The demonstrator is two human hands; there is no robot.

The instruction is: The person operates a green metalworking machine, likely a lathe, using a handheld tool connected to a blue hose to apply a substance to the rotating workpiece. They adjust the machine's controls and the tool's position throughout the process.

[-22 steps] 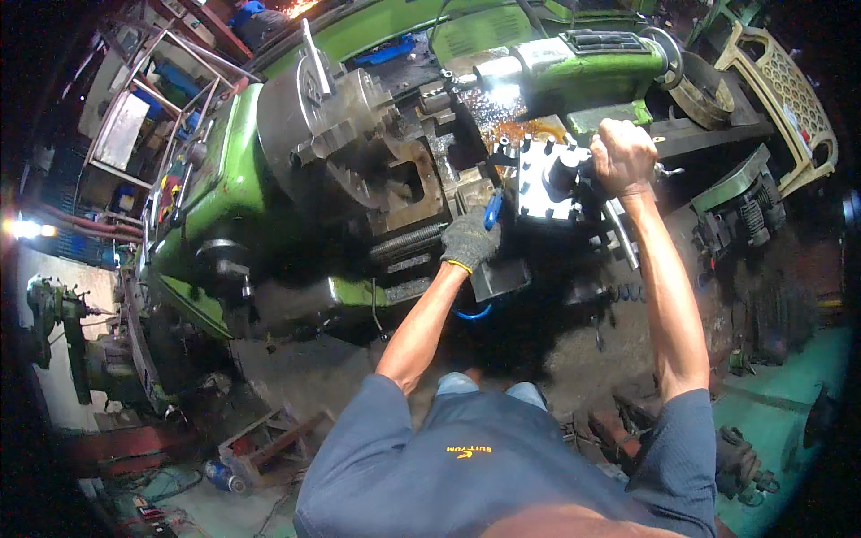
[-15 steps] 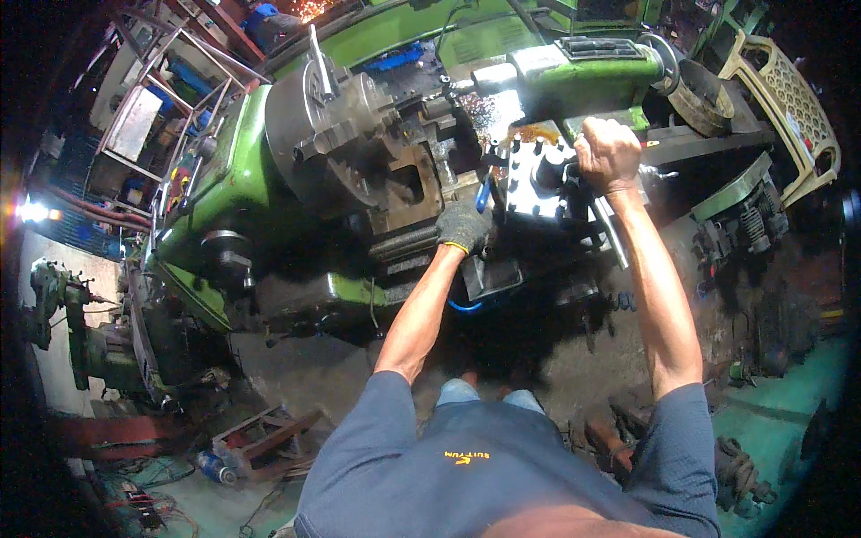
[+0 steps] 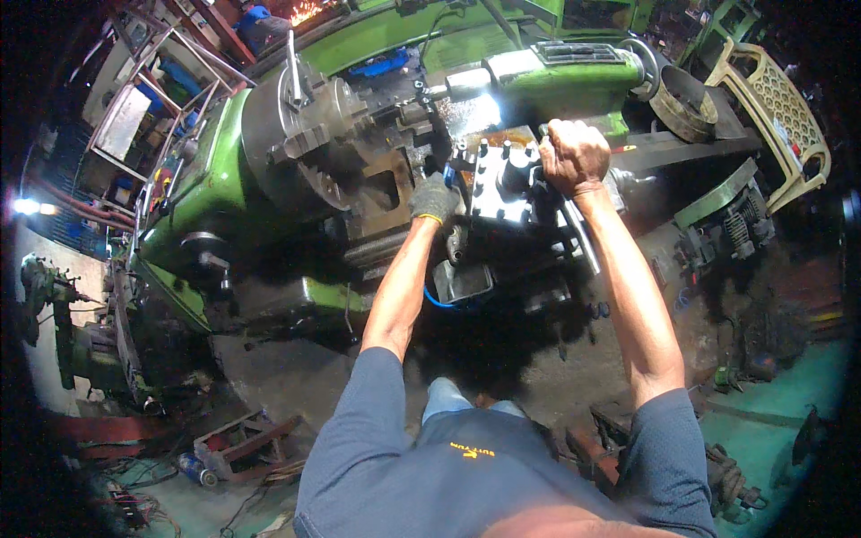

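Note:
My left hand, in a grey work glove with a yellow cuff edge, is closed around a slim blue thing beside the lathe's tool post; most of that thing is hidden by the glove. My bare right hand is wrapped in a fist around a lever at the right side of the square tool post, which has several upright bolts on top. A bright metal bar slants down below this hand. Left of my gloved hand is the big chuck with a heavy brown metal block at its jaws.
The green tailstock stands beyond my right hand. A blue hose curves below a small metal tray. A beige plastic chair stands at the right. Sparks glow at the far back.
The view has shifted, so the machine sits further left in the picture. My left hand has moved slightly away from me with the blue thing. My right fist stays at the tool post.

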